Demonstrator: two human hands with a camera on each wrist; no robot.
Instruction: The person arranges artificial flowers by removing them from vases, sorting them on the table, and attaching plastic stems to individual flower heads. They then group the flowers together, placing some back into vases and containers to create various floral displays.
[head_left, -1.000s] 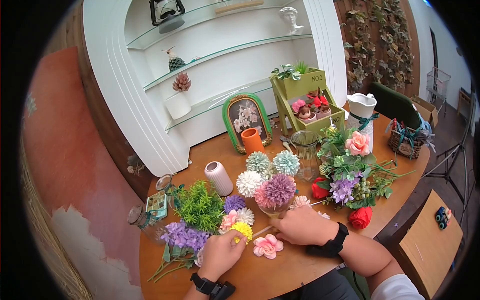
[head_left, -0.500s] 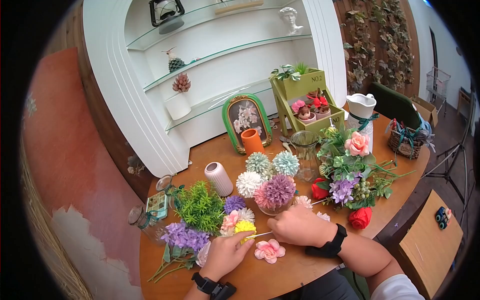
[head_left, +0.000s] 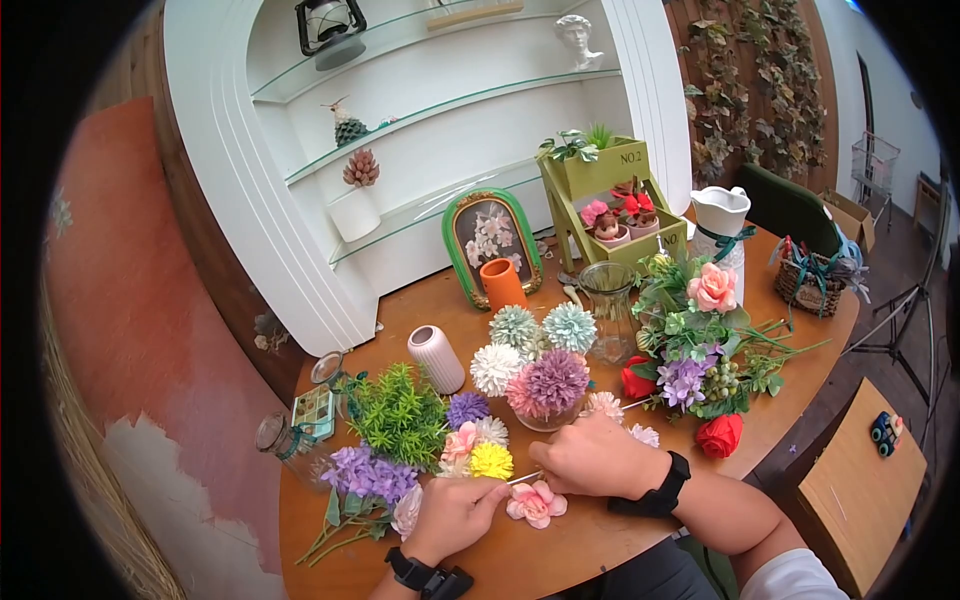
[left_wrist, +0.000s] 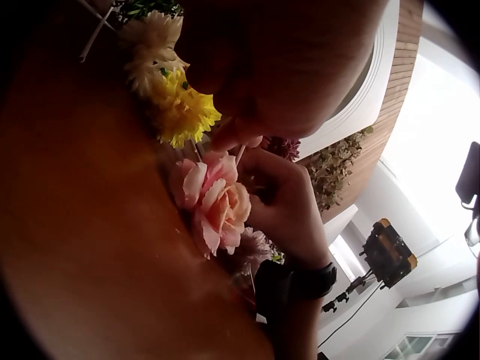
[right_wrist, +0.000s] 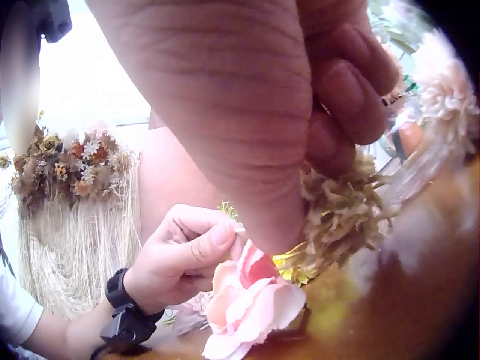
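Between my two hands runs a thin white stick (head_left: 522, 478), held low over the tabletop. My left hand (head_left: 460, 515) pinches one end between thumb and fingers; its white tip shows in the right wrist view. At the other end, my right hand (head_left: 597, 456) grips it with curled fingers. Just below the stick lies a pink rose head (head_left: 536, 503). A yellow flower (head_left: 491, 461) sits beyond the left fingertips. Behind the right hand, purple and pink pompom flowers (head_left: 558, 382) top a clear glass pot (head_left: 540, 419). What the stick belongs to I cannot tell.
Purple blossoms (head_left: 368, 474) and a green plant (head_left: 400, 415) lie left. A pink vase (head_left: 437, 358), orange cup (head_left: 502, 284) and glass vase (head_left: 607, 310) stand behind. Mixed flowers (head_left: 690, 360) and a red rose (head_left: 719, 436) fill the right side.
My left hand has shifted away from the yellow flower, slightly toward me, uncovering it. The stick between the hands has lowered toward the pink rose head. My right hand stays nearly in place.
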